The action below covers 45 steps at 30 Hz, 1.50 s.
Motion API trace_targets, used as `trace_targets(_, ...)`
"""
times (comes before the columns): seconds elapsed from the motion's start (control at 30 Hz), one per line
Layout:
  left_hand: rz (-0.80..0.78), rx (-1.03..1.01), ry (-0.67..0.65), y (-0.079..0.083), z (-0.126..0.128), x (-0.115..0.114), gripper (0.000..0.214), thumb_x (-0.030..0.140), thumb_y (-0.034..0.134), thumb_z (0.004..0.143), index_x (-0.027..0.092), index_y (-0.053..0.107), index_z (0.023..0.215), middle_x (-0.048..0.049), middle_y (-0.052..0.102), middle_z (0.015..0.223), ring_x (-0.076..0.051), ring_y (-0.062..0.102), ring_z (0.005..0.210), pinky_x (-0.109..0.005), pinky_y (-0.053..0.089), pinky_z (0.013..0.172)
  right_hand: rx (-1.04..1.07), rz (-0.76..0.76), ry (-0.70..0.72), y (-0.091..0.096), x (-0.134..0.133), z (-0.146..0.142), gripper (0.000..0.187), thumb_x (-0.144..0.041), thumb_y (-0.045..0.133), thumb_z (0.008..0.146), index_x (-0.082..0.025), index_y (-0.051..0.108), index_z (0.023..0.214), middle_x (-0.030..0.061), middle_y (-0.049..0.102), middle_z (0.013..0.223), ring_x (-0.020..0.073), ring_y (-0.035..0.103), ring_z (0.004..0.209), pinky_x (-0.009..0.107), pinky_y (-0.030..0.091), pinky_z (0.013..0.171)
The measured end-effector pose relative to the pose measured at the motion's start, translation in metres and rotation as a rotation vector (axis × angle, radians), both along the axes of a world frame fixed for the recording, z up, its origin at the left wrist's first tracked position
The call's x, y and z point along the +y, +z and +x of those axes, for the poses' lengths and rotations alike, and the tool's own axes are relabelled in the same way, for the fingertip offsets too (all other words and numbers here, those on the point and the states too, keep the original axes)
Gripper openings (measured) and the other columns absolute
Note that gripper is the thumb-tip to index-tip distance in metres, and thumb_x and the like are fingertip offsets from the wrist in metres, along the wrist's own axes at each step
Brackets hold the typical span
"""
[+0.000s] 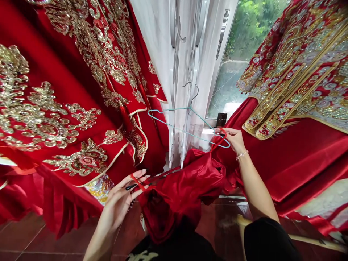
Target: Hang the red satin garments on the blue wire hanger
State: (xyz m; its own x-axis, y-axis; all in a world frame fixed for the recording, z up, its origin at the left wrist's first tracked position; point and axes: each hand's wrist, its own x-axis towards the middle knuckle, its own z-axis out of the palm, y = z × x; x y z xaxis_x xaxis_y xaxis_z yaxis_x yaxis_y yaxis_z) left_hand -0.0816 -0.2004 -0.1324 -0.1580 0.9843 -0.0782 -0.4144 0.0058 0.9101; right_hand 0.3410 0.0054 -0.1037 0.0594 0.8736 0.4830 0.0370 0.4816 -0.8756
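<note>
Two hands are in my feed, each pinching a thin red strap of one red satin garment [185,188] that sags in a crumpled heap between them, above the tiled floor [32,239].

My right hand [234,140] is up by the window, its fingers [227,131] closed on the right strap loop [220,137], which sits at the right end of a teal wire hanger [190,108]. My left hand [123,197] is lower and closer to the camera, its fingers [140,178] clamped on the left strap loop [136,182].

The hanger's long axis slants from upper left down to lower right. Its hook is up against the white curtain [160,47]. Its left end stands bare, with no strap on it, up and to the right of my left hand and well apart from it. The left hand is the nearer of the two to that bare end. The right hand is already at the other end.

Red gowns heavy with gold embroidery hang on both sides, the left gown [54,90] and the right gown [299,65]. A small black device [221,119] stands on the sill.
</note>
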Motion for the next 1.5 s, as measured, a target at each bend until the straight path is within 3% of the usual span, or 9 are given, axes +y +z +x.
trace_targets(0.13, 0.011, 0.009, -0.015, -0.006, -0.004, -0.003, 0.041, 0.038, 0.079, 0.07, 0.014, 0.079, 0.104, -0.019, 0.063, 0.14, -0.047, 0.056, 0.131, -0.058, 0.057, 0.099, -0.179, -0.047, 0.05, 0.018, -0.014, -0.013, 0.032, -0.039, 0.086, 0.065, -0.02, 0.08, 0.089, 0.0063, 0.081, 0.087, 0.0236, 0.077, 0.082, 0.035, 0.062, 0.08)
trace_targets(0.27, 0.035, 0.046, -0.016, -0.008, -0.003, -0.009, 0.04, 0.038, 0.074, 0.076, 0.014, 0.079, 0.108, -0.0191, 0.065, 0.138, -0.045, 0.057, 0.132, -0.057, 0.056, 0.101, -0.435, -0.159, 0.214, 0.031, -0.025, -0.015, 0.023, -0.035, 0.078, 0.073, -0.017, 0.077, 0.086, 0.0011, 0.073, 0.059, 0.0179, 0.07, 0.052, 0.026, 0.051, 0.052)
trace_targets(0.33, 0.042, 0.084, -0.028, -0.004, -0.005, -0.008, 0.041, 0.039, 0.072, 0.079, 0.014, 0.078, 0.11, -0.0191, 0.065, 0.138, -0.044, 0.054, 0.135, -0.056, 0.055, 0.102, -0.521, -0.194, 0.273, 0.036, -0.03, -0.013, 0.026, -0.036, 0.073, 0.076, -0.016, 0.076, 0.092, -0.0006, 0.069, 0.053, 0.0176, 0.068, 0.047, 0.025, 0.047, 0.049)
trace_targets(0.5, 0.116, 0.126, 0.035, 0.024, -0.023, 0.024, 0.035, 0.04, 0.073, 0.079, 0.019, 0.078, 0.106, -0.0132, 0.066, 0.138, -0.038, 0.047, 0.143, -0.054, 0.054, 0.105, -0.654, -0.196, 0.286, 0.051, -0.037, 0.001, 0.039, -0.042, 0.066, 0.08, -0.013, 0.077, 0.104, 0.0015, 0.066, 0.051, 0.018, 0.064, 0.048, 0.03, 0.048, 0.053)
trace_targets(0.73, 0.267, 0.085, 0.139, 0.065, -0.031, 0.086, 0.032, 0.042, 0.061, 0.088, 0.016, 0.073, 0.102, -0.0139, 0.061, 0.144, -0.031, 0.048, 0.143, -0.052, 0.052, 0.107, -0.69, -0.188, 0.202, 0.065, -0.051, 0.011, 0.051, -0.063, 0.071, 0.075, -0.015, 0.079, 0.091, 0.0011, 0.061, 0.051, 0.0134, 0.051, 0.045, 0.031, 0.045, 0.05)
trace_targets(1.0, 0.223, 0.206, 0.01, 0.113, -0.027, 0.13, 0.047, 0.05, 0.055, 0.097, 0.008, 0.072, 0.106, -0.0204, 0.068, 0.131, -0.029, 0.059, 0.13, -0.046, 0.057, 0.101, -0.721, -0.204, 0.117, 0.069, -0.064, 0.009, 0.079, -0.086, 0.065, 0.064, -0.013, 0.079, 0.089, -0.0008, 0.054, 0.047, 0.0128, 0.049, 0.045, 0.031, 0.044, 0.051)
trace_targets(1.13, 0.183, 0.271, -0.022, 0.125, -0.023, 0.148, 0.044, 0.046, 0.05, 0.1, 0.008, 0.073, 0.106, -0.0194, 0.074, 0.119, -0.027, 0.066, 0.12, -0.043, 0.061, 0.094, -0.728, -0.196, 0.121, 0.069, -0.062, 0.01, 0.077, -0.086, 0.065, 0.065, -0.014, 0.079, 0.086, -0.0001, 0.055, 0.048, 0.0119, 0.047, 0.044, 0.031, 0.043, 0.051)
trace_targets(1.27, 0.147, 0.415, -0.119, 0.138, -0.01, 0.158, 0.049, 0.05, 0.049, 0.099, 0.009, 0.074, 0.09, -0.0199, 0.077, 0.107, -0.027, 0.071, 0.11, -0.039, 0.063, 0.085, -0.729, -0.178, 0.141, 0.067, -0.061, 0.01, 0.076, -0.085, 0.063, 0.068, -0.013, 0.08, 0.09, 0.0004, 0.054, 0.049, 0.0125, 0.046, 0.045, 0.031, 0.043, 0.05)
trace_targets(1.5, 0.15, 0.84, -0.324, 0.161, 0.025, 0.164, 0.056, 0.048, 0.037, 0.104, 0.012, 0.072, 0.08, -0.0165, 0.078, 0.095, -0.026, 0.074, 0.095, -0.039, 0.062, 0.079, -0.712, -0.156, 0.155, 0.057, -0.063, 0.008, 0.068, -0.071, 0.064, 0.079, -0.01, 0.079, 0.104, 0.0003, 0.055, 0.051, 0.0132, 0.047, 0.047, 0.033, 0.045, 0.053)
